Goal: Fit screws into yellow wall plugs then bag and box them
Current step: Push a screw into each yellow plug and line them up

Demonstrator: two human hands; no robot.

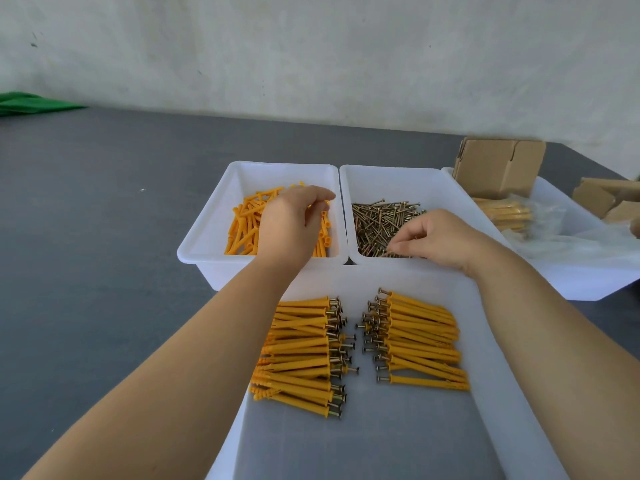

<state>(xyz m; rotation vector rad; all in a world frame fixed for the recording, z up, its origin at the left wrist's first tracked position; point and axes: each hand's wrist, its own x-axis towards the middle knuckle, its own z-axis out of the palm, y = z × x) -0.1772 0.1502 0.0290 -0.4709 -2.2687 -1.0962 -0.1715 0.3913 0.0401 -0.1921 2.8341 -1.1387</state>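
1. Nearest the camera, a shallow white tray lies on the grey worktop and carries two groups of assembled plugs, each a yellow plug with a screw head protruding: the left group has its screw heads pointing right, the right group has its heads pointing left, and a bare strip of tray separates them
2. Both bare forearms cross above this tray towards two white bins set side by side just beyond it
3. Left bin: holds loose yellow wall plugs. Left hand hangs over them, fingers curled downward among the plugs; whether its grip is closed on a plug cannot be told, as the fingertips are hidden
4. Right bin: holds a heap of loose screws. Right hand rests at the near edge of the heap, thumb and forefinger pinched together on a screw
5. Far right: a third white tray carries clear bags filled with yellow plugs, with an open cardboard box at its far end
6. More cardboard boxes sit at the right edge of the view, beyond that tray
7. Green material lies at the far left of the worktop, beside a pale wall
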